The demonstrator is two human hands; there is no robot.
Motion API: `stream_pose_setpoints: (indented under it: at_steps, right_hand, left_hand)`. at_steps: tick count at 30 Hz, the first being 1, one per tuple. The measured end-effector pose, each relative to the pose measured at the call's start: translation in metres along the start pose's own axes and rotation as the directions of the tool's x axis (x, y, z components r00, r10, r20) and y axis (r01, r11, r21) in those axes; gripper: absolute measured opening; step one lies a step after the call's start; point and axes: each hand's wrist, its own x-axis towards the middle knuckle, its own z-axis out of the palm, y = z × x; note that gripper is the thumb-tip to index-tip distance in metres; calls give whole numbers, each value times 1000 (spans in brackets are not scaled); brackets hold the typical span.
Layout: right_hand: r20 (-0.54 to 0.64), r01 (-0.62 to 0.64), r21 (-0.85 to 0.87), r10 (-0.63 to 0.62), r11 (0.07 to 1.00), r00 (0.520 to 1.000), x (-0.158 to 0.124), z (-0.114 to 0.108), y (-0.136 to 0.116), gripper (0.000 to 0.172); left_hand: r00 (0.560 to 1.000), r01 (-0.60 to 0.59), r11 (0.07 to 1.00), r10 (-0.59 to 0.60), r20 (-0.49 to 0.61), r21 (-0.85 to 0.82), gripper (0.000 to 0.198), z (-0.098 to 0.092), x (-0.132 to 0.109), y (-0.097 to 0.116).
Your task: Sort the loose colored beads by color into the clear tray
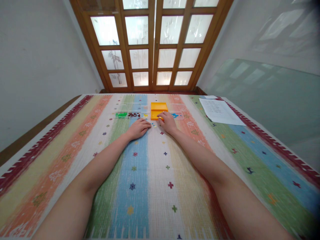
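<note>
My left hand [140,128] lies on the striped tablecloth with its fingers stretched out, fingertips beside a few small blue and yellow pieces [154,125]. My right hand [168,122] is at the front right of an open orange box [159,106]. Its fingers are bent together over the box's near part; whatever may be between the fingertips is too small to make out. Left of the orange box, clear compartments hold green pieces [121,115], dark brown pieces [134,114] and yellow pieces [146,115]. Blue pieces [176,115] sit in another clear box, just beyond my right hand.
A striped tablecloth [135,200] covers the long table. Toward the far right lies a sheet of paper [221,111] with writing on it. Wooden doors with glass panes [140,58] stand behind the table's far edge. A glass panel [265,96] leans along the right wall.
</note>
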Motion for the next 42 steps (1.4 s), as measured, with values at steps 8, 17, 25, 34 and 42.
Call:
stream_pose_setpoints:
  at_steps: [8, 17, 25, 34, 42]
  right_hand:
    - [16, 8, 23, -8, 1000, 1000, -1, 1, 1, 21]
    - [73, 39, 35, -42, 999, 996, 0, 0, -2, 17]
    - [245, 170, 14, -169, 985, 955, 0, -3, -12, 16]
    - [296, 275, 62, -281, 959, 913, -3, 0, -13, 22]
    - [306, 278, 86, -291, 957, 906, -2, 0, -14, 25]
  left_hand:
    - [1000, 13, 999, -14, -12, -35, 37, 2, -2, -5]
    - [1000, 13, 999, -14, -3, -35, 39, 8, -4, -13]
    - [1000, 3, 999, -2, 9, -49, 44, 11, -3, -16]
    - [1000, 4, 1000, -5, -8, -31, 43, 13, -4, -18]
    - [1000, 8, 1000, -8, -15, -22, 44, 14, -3, -19]
